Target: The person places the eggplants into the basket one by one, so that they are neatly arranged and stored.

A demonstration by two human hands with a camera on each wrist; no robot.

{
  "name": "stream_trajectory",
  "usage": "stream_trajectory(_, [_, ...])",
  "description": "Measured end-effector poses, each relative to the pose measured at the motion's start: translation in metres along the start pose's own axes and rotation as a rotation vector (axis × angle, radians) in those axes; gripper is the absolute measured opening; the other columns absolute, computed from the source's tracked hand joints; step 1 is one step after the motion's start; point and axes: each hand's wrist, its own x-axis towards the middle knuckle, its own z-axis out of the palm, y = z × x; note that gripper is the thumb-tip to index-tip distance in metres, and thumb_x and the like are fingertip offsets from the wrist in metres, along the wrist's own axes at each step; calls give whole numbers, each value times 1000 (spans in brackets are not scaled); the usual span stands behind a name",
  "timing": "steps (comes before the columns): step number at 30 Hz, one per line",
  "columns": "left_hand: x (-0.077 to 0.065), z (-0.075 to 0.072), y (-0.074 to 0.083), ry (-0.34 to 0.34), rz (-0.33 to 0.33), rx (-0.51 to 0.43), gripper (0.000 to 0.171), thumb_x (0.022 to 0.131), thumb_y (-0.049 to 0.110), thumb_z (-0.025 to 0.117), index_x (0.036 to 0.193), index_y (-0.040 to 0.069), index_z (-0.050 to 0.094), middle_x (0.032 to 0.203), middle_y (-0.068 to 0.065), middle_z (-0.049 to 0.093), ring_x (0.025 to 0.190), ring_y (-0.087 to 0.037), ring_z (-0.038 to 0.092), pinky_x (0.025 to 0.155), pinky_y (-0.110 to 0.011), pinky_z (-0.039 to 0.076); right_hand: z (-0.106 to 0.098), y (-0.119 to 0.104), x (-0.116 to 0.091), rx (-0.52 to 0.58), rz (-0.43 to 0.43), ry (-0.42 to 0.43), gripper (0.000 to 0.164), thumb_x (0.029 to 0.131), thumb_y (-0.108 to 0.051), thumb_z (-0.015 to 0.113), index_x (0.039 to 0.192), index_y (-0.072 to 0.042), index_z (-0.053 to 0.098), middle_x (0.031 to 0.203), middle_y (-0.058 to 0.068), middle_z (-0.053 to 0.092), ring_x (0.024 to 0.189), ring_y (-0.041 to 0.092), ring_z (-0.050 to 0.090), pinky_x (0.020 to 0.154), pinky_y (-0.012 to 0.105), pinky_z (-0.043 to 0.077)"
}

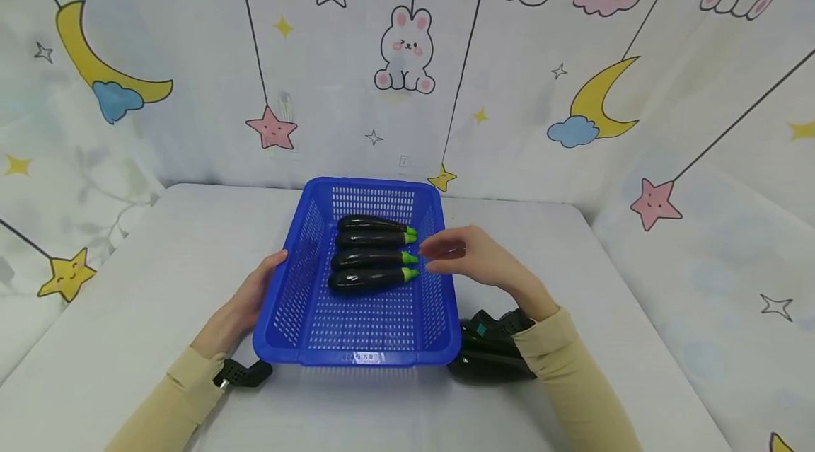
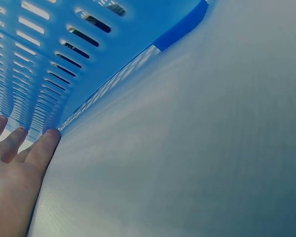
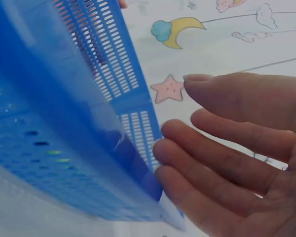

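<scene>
Inside the blue plastic basket (image 1: 363,325), several dark eggplants (image 1: 372,279) with green stem ends lie side by side, stems pointing right. My left hand (image 1: 251,294) is at the basket's left side, a fingertip at the rim. In the left wrist view, its extended fingers (image 2: 42,150) rest against the slotted outer wall. At the right rim hovers my right hand (image 1: 465,252), near the stems. Its thumb and fingers are spread apart, with nothing between them.
More dark eggplants (image 1: 490,360) lie on the white-covered table (image 1: 541,247) right of the basket, partly hidden by my right wrist and sleeve. A white curtain (image 1: 344,70) with moons, stars and rabbits hangs behind and along the sides.
</scene>
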Motion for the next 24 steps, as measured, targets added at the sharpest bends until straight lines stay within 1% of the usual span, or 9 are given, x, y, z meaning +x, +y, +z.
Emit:
stream_trajectory(3, [-1,-1,0,-7,6,-3,61,106,48,28,152,11,17,123,-7,61,104,-18,65,85,-35,57,-1,1,-4,9,9,5,33,93,-17,72,124,-6,67,121,12,69,113,27,66,95,39,55])
stream_trajectory(6, [-1,-1,1,-31,12,-28,55,106,46,27,150,13,24,121,-6,62,104,-17,66,85,-34,57,-1,2,-5,8,12,10,33,93,-18,73,123,-8,68,120,9,70,113,29,66,94,38,55])
stream_trajectory(8, [-1,-1,1,-35,15,-34,55,106,46,27,149,12,26,121,-6,63,103,-18,66,85,-34,57,0,3,-6,1,8,13,32,93,-18,73,123,-8,68,119,7,70,112,30,66,93,37,56])
stream_trajectory(10, [0,0,1,-17,13,-14,59,106,47,27,152,10,21,122,-7,62,104,-18,66,85,-35,57,-1,4,-6,-6,2,17,32,93,-18,73,123,-8,68,118,7,71,112,30,66,94,37,55])
stream_trajectory(14, [0,2,0,51,6,67,72,105,49,28,158,7,2,128,-9,54,107,-19,63,87,-37,56,-1,5,-10,-2,-11,21,32,92,-17,73,123,-7,68,119,8,71,114,32,65,97,39,54])
stream_trajectory(16, [1,2,0,70,4,93,75,105,49,28,159,7,-4,131,-9,50,109,-19,61,89,-38,55,0,6,-12,-1,-16,29,32,92,-18,74,122,-7,68,119,9,71,115,32,65,98,40,53])
stream_trajectory(20, [0,3,0,63,6,89,77,105,49,28,158,6,-6,131,-10,51,109,-20,61,88,-38,55,2,10,-16,7,-24,47,33,92,-18,74,123,-8,68,119,8,71,114,29,65,98,43,53])
stream_trajectory(24, [0,3,1,53,12,85,77,105,49,29,158,5,-6,129,-9,54,108,-19,62,88,-38,55,5,14,-18,18,-41,60,33,93,-19,74,124,-9,68,120,6,70,117,29,64,100,49,51])
